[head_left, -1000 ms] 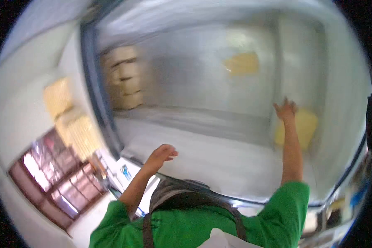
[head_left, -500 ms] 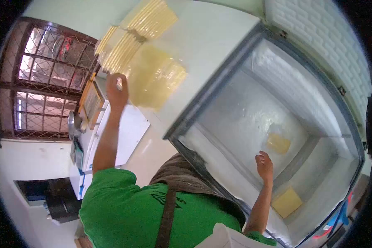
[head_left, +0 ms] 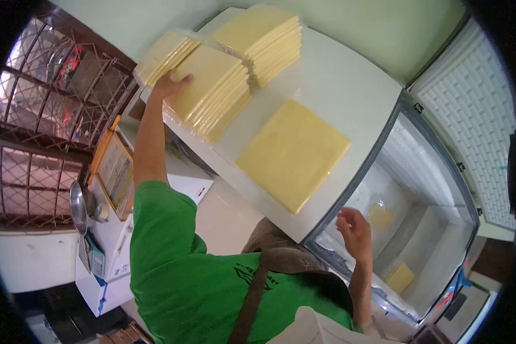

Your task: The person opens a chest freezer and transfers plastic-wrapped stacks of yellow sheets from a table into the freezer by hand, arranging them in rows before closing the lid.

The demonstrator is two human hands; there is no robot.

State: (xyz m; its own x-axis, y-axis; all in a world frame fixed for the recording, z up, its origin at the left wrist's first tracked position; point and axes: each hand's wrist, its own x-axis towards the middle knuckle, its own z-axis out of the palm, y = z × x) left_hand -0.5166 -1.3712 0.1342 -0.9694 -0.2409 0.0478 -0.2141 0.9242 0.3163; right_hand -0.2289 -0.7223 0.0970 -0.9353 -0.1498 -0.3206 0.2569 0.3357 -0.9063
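My left hand [head_left: 172, 86] grips the near edge of a stack of flat yellow packets in clear plastic [head_left: 212, 86], its thumb on top. Another stack [head_left: 264, 43] stands behind it on the white freezer lid [head_left: 338, 74]. One flat yellow packet [head_left: 295, 155] lies separately on that lid. My right hand [head_left: 354, 229] hovers over the near rim of the open freezer compartment [head_left: 421, 223], holding nothing, fingers apart and slightly curled. Inside the compartment are a small yellow packet [head_left: 379, 215] and a yellow square packet [head_left: 399, 278].
A raised white lid [head_left: 470, 114] stands at the right. To the left are a barred window [head_left: 46, 103], a metal bowl [head_left: 78, 207], an orange-framed board [head_left: 113, 169] and a scale [head_left: 96, 261].
The view has shifted left. A flat packet now lies separately on the lid. My left hand has closed on the stack, and my right hand has risen to the compartment's rim.
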